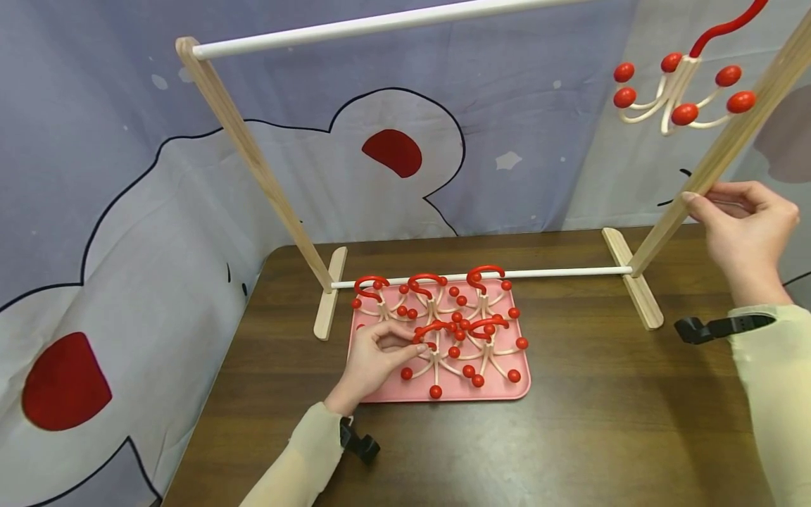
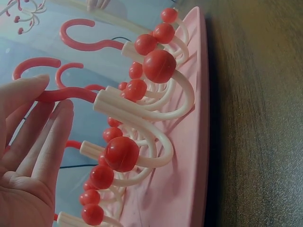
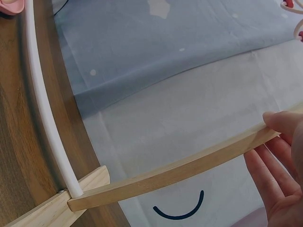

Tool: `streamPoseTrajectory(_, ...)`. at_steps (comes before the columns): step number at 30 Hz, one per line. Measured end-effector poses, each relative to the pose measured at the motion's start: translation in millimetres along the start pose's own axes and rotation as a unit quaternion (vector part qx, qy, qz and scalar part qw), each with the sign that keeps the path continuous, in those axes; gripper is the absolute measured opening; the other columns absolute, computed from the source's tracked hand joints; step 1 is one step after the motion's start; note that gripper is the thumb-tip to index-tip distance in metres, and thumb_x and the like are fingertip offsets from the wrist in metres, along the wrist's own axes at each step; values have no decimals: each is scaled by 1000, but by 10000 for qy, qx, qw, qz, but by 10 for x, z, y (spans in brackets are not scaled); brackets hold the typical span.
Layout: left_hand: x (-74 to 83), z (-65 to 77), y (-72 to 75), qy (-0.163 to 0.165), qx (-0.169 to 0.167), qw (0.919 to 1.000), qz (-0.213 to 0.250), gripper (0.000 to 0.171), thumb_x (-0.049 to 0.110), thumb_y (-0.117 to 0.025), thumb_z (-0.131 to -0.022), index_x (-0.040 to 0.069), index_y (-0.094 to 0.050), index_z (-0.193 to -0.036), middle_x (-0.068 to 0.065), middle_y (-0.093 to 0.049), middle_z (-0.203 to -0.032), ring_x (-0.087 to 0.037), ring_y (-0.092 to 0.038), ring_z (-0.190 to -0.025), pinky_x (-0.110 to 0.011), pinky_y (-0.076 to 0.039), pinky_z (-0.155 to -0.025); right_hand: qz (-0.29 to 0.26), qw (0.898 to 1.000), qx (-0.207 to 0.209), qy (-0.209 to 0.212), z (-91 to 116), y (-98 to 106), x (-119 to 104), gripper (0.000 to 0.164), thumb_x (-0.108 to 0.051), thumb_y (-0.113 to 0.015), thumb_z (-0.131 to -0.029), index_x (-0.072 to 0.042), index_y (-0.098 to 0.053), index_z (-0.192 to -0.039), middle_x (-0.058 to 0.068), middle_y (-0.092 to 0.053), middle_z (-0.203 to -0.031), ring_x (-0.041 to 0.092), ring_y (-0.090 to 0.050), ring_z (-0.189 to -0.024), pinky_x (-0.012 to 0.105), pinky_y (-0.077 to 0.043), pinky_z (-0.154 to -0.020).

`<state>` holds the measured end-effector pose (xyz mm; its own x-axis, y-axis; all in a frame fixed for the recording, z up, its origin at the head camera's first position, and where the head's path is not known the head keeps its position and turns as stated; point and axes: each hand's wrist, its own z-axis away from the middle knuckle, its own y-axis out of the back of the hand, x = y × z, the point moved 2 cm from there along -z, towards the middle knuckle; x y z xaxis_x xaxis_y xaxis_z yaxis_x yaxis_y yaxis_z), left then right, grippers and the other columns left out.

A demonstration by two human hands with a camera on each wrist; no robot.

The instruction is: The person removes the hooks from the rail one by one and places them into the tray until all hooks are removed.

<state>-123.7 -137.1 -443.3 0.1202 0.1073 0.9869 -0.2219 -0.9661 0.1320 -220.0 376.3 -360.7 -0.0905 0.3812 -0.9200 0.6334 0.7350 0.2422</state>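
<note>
My left hand [image 1: 370,362] pinches, between thumb and fingers, the red hook of a cream multi-arm hanger [image 2: 120,106] with red ball tips. The hanger stands upright at the front left of a pink tray [image 1: 399,396], its curved arms down by the tray floor. My right hand [image 1: 750,222] grips the right wooden post [image 3: 175,177] of a rack, thumb on one side and fingers on the other. Several similar hangers [image 1: 488,345] stand close together on the tray, hooks up. Another hanger [image 1: 674,91] hangs at the upper right, its hook's top out of frame.
The rack has a white top bar [image 1: 355,29], a white lower bar [image 1: 564,273], a left post [image 1: 260,162] and flat wooden feet [image 1: 632,278]. It stands behind the tray on a brown table [image 1: 602,401]. A patterned curtain [image 1: 507,141] hangs behind.
</note>
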Motion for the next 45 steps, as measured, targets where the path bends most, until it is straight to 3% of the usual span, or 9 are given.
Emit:
streamPoseTrajectory(8, 49, 5, 28, -8, -90, 9999, -70, 32, 5, -86, -82, 1, -73, -111, -9, -74, -108, -26, -73, -96, -35, -59, -88, 7, 10000, -24, 16, -1, -25, -9, 25, -21, -82, -87, -14, -77, -111, -15, -72, -97, -8, -66, -83, 5, -49, -72)
streamPoseTrajectory(12, 137, -27, 61, -390, -38, 9992, 3, 35, 3, -86, -83, -2, -71, -114, -19, -72, -112, -34, -72, -99, -38, -59, -89, -68, 9999, -36, 84, -4, -33, -7, 26, -20, -83, -87, -11, -77, -111, -15, -71, -94, -8, -67, -81, 5, -49, -71)
streamPoseTrajectory(17, 303, -125, 79, -885, 115, 9960, 18, 35, 2, -85, -83, 3, -72, -115, -18, -72, -113, -36, -71, -101, -42, -59, -89, -300, 9995, -59, 63, -15, -23, 0, 28, -17, -84, -85, -7, -76, -110, -15, -71, -89, -7, -68, -80, 6, -50, -70)
streamPoseTrajectory(26, 663, -344, 3, -1402, 188, 9899, -33, 38, 4, -84, -85, 9, -71, -121, -10, -72, -117, -34, -69, -106, -39, -57, -92, -285, 9996, -28, -26, -1, 10, -4, 28, -19, -84, -86, -9, -76, -110, -14, -70, -90, -7, -67, -80, 5, -49, -70)
streamPoseTrajectory(30, 847, -449, -53, -1632, 225, 9862, -145, 40, 0, -83, -85, 9, -71, -122, -5, -72, -118, -27, -69, -107, -39, -56, -95, -153, 9999, -14, -40, 3, 9, 5, 28, -21, -83, -86, -11, -76, -112, -15, -70, -92, -7, -67, -82, 5, -49, -72)
streamPoseTrajectory(33, 1026, -527, -109, -1856, 260, 9820, -227, 42, -4, -82, -84, 6, -70, -123, -4, -72, -119, -25, -69, -108, -41, -55, -96, -113, 9999, 4, -71, -1, 9, 11, 28, -22, -82, -87, -12, -76, -112, -15, -69, -92, -8, -66, -82, 6, -49, -72)
streamPoseTrajectory(40, 1575, -595, -289, -2334, 216, 9719, -212, 39, -7, -80, -84, -5, -67, -121, -12, -71, -117, -34, -68, -108, -44, -54, -98, -75, 9999, 5, -71, 0, 2, 19, 28, -22, -82, -87, -12, -76, -112, -16, -69, -92, -8, -66, -81, 5, -49, -72)
streamPoseTrajectory(45, 1769, -694, -398, -2653, 102, 9641, -21, 38, -8, -80, -83, -7, -67, -119, -15, -71, -117, -34, -68, -108, -45, -54, -97, -65, 10000, 1, -59, 2, 1, 20, 28, -22, -82, -87, -11, -76, -113, -16, -69, -92, -8, -66, -81, 5, -49, -72)
